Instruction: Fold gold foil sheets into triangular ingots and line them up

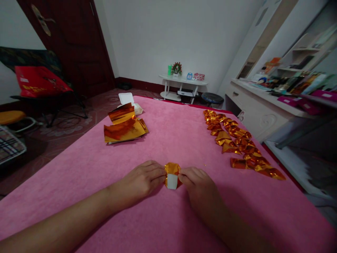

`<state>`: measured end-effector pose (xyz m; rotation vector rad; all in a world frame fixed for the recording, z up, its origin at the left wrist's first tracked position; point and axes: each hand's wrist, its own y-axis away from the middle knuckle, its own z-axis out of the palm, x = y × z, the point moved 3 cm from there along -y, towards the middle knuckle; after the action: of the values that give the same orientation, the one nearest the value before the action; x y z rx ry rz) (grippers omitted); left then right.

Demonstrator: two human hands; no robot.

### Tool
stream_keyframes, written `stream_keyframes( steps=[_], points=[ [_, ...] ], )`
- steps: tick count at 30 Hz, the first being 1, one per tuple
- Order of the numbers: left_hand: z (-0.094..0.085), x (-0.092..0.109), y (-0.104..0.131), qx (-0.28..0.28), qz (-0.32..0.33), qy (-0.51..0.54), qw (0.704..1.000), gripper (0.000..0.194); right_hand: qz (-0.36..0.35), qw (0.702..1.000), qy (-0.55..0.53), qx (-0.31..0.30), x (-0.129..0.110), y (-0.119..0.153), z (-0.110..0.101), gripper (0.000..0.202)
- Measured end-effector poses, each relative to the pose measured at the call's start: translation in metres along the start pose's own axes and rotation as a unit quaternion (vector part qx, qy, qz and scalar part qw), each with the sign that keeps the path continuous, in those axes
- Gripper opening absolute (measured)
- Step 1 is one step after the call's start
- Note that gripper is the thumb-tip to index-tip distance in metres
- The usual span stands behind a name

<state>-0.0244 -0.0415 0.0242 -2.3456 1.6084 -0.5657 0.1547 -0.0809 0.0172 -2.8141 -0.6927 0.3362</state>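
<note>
Left hand (146, 176) and right hand (201, 184) each pinch one side of gold foil paper (172, 167), about midway between side edges of table (173, 140); best with pinches level, folds pressed evenly, no tugging

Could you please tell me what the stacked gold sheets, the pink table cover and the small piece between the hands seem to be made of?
Stacked gold sheets: probably metallic foil, glossy with streaky reflections.
Pink table cover: likely soft fabric, matte, faintly mottled.
Small piece: apparently similar foil, shiny and creased; its white patch looks matte, perhaps paper.
</note>
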Motion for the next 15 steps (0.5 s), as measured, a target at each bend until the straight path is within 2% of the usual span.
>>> stream_keyframes(
  steps=[4, 7, 12, 15],
  points=[
    [-0.001, 0.001, 0.003, -0.012, -0.02, 0.025, 0.999, 0.026, 0.018, 0.997, -0.06, -0.053, -0.001, -0.003, -0.009, 0.02],
    [-0.001, -0.001, 0.002, -0.014, -0.054, 0.048, 0.997, 0.027, 0.009, 0.995, -0.048, -0.084, -0.006, -0.006, -0.014, 0.019],
    [-0.001, 0.0, -0.004, -0.048, -0.09, 0.075, 0.992, 0.028, -0.035, 0.995, 0.014, -0.091, -0.009, -0.008, -0.013, 0.022],
    [-0.001, -0.002, -0.005, -0.045, -0.113, 0.107, 0.987, 0.03, -0.049, 0.996, 0.013, -0.072, -0.007, -0.005, -0.007, 0.022]
  ],
)
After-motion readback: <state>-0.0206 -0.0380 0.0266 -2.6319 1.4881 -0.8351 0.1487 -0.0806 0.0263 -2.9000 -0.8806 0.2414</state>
